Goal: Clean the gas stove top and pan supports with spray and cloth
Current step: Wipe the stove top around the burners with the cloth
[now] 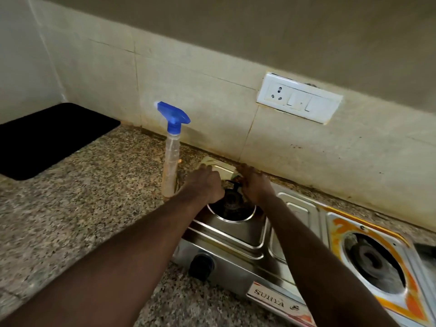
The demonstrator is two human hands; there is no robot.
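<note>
A steel two-burner gas stove (238, 237) sits on the speckled granite counter (82, 199). Both my hands are over its left burner (232, 202), at the back edge. My left hand (207, 185) and my right hand (254, 185) are curled around a black pan support (234, 184), of which only a small part shows between them. Behind my fingers lies a pale yellowish corner piece (218, 166), and I cannot tell what it is. A clear spray bottle (171, 161) with a blue trigger head stands upright just left of the stove. No cloth is in sight.
The right burner (374, 258) has no support on it and is ringed by orange stains. A black knob (201, 265) sticks out of the stove front. A black mat (47, 138) lies at the far left. A white socket plate (299, 100) is on the tiled wall.
</note>
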